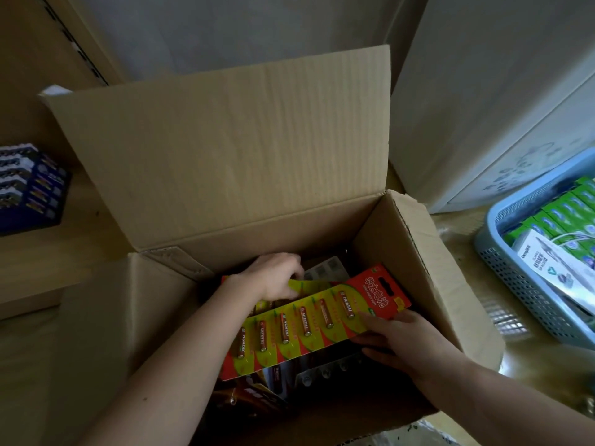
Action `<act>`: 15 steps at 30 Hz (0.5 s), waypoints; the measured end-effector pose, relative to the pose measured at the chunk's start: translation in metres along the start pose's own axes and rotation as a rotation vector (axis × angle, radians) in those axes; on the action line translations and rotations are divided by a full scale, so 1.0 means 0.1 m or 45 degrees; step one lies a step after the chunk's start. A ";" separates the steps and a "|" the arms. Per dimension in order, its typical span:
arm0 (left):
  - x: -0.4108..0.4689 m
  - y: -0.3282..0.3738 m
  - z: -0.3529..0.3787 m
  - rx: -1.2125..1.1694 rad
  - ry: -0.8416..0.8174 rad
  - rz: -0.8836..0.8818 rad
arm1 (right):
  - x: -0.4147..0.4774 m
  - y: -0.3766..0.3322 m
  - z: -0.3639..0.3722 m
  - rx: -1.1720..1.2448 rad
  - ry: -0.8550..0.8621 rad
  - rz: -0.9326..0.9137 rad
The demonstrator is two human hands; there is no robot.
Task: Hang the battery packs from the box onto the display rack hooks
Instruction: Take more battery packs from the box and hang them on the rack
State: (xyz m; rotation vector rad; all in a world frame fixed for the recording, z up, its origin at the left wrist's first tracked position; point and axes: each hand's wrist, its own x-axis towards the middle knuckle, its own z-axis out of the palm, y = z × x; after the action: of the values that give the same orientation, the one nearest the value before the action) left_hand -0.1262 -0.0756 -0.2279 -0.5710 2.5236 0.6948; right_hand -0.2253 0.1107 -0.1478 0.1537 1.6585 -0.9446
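Open box (402, 252) holds battery packs. Left hand (273, 278) is inside it, fingers curled over the edge of a lower pack (322, 286). The red-yellow top pack (309, 320) lies tilted in the box, pinched by the right hand (405, 339). Basket (515, 275), right, holds green cartons (553, 217).

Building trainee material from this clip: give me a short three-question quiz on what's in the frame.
1. True or false: the red-and-yellow battery pack already hangs on a hook.
2. The blue basket stands: A) left of the cardboard box, B) right of it, C) inside it.
3. How many batteries show on that pack?
Key: 1 false, it is over the box, held by the right hand; 2 B; 3 six.
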 end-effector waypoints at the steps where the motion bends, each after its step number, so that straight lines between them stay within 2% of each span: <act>1: -0.02 0.01 -0.01 -0.048 0.027 0.004 | 0.00 0.00 0.00 -0.007 0.000 -0.007; 6: -0.28 0.07 -0.18 -0.286 0.238 -0.168 | -0.16 -0.13 0.00 -0.073 0.004 -0.098; 10: -0.73 0.10 -0.46 -0.357 0.428 -0.231 | -0.57 -0.43 0.08 -0.367 0.045 -0.356; 12: -1.02 0.18 -0.65 -0.538 0.522 -0.302 | -0.86 -0.65 0.12 -0.512 0.046 -0.518; 15: -1.53 0.33 -1.03 -0.988 0.624 -0.431 | -1.40 -1.03 0.18 -0.732 0.058 -0.725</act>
State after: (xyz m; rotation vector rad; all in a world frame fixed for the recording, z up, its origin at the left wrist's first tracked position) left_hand -0.0512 -0.0664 -0.0565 -1.5482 2.3866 1.5521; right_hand -0.2224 0.0823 0.0244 -0.7218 1.9914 -0.8288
